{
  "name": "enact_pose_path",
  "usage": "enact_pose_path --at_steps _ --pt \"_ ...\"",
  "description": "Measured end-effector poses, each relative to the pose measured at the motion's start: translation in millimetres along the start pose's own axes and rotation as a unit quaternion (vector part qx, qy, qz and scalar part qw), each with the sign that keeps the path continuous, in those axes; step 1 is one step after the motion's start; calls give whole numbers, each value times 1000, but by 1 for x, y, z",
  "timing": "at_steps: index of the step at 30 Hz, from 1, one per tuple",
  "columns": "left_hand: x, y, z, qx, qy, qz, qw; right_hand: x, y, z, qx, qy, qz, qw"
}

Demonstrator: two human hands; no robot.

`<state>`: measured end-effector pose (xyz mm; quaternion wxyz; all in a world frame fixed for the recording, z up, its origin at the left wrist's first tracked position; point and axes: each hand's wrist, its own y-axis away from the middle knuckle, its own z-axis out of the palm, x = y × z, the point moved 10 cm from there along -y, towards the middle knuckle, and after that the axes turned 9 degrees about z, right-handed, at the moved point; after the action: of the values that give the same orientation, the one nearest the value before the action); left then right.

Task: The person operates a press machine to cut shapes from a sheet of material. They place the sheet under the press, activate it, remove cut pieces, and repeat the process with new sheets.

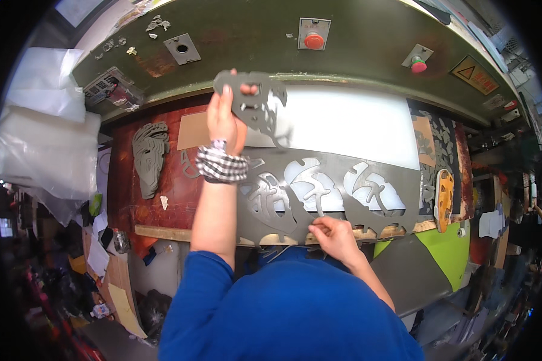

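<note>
L hand point(226, 123): fingers round a grey cut-out pc. point(256, 100), raised above worktop point(177, 207) nr green machine point(247, 42). R hand point(337, 239): fingers narrow at front edge of holed grey sheet point(343, 201) on worktop; can't tell if gripping.

Red button point(314, 41) mounted on a green panel point(241, 42) at top centre, warning label point(476, 76) fixed upper right, translucent plastic point(48, 135) heaped at left.
</note>
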<state>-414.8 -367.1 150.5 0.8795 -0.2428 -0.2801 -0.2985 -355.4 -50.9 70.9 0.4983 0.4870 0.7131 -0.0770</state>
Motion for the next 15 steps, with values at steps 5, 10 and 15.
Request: enact_pose_path --at_steps 5,10,15 --pt "77 -7 59 -152 -191 111 963 0 0 29 -147 -37 61 987" --pt "47 118 84 -403 -557 273 673 19 -3 38 -176 -136 134 966" --pt "-31 227 32 -577 -610 147 523 28 -7 31 -151 -171 138 964"
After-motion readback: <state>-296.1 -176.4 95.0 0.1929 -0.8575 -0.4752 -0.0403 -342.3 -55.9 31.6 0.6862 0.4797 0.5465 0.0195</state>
